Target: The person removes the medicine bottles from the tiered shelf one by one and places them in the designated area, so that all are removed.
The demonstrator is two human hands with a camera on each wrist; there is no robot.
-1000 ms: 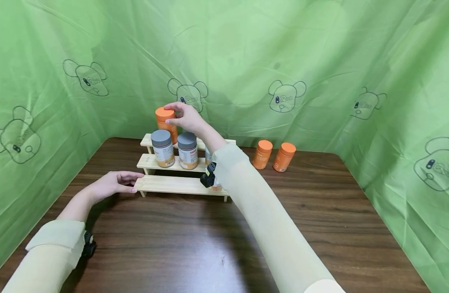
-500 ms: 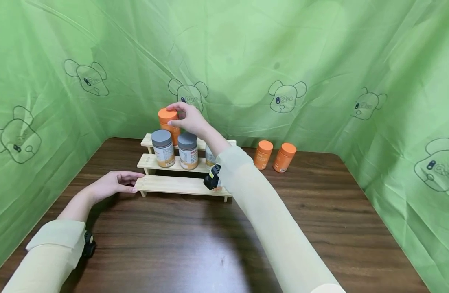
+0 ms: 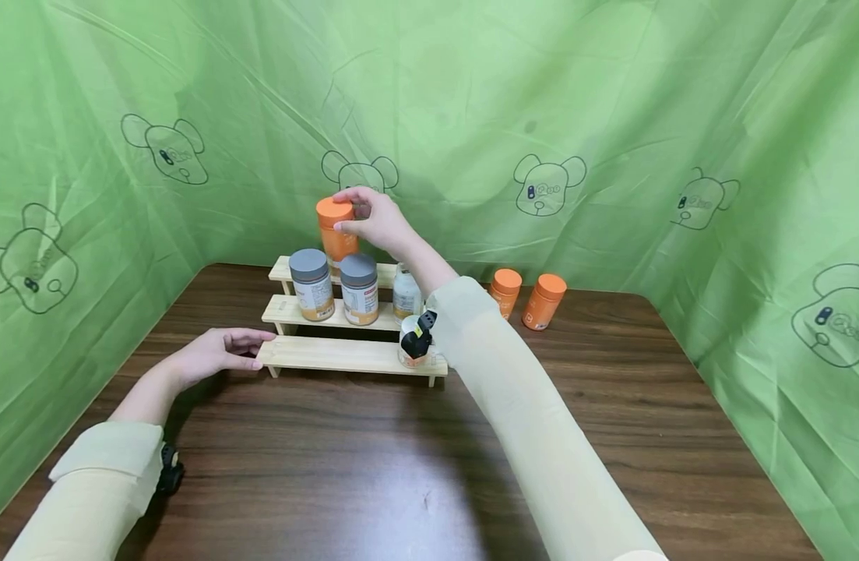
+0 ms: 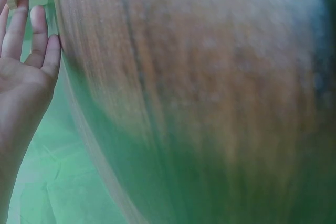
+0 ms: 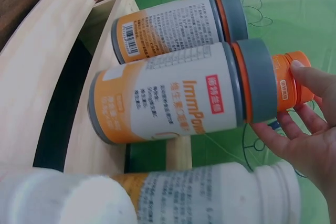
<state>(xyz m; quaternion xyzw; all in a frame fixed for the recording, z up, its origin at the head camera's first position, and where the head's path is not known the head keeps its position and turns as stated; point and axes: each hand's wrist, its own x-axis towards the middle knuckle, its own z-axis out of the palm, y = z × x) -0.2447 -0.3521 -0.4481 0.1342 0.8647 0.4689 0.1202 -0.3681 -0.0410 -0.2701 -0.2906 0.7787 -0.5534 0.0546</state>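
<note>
My right hand [image 3: 381, 222] holds an orange bottle [image 3: 338, 243] by its lid, thumb in front and fingers behind, over the top step of a three-step wooden shelf [image 3: 345, 354]. Its lower part is hidden behind two grey-lidded jars, a left jar [image 3: 313, 292] and a right jar [image 3: 360, 296], upright on the middle step. In the right wrist view the orange lid [image 5: 299, 80] shows between thumb and fingers. My left hand [image 3: 215, 354] grips the left end of the bottom step, thumb at its front edge; the left wrist view shows this palm [image 4: 23, 77] with spread fingers.
A white bottle [image 3: 406, 296] stands right on the middle step. Below it, another white container [image 3: 410, 358] on the bottom step is partly covered by the wrist camera. Two orange bottles, one nearer the sleeve [image 3: 505, 290] and one farther right [image 3: 543, 302], stand on the table. Green cloth hangs behind.
My right hand has carried the orange bottle rightward along the top step and lately slightly up. The white bottle and white container show more from behind the arm. My left hand stays put.
</note>
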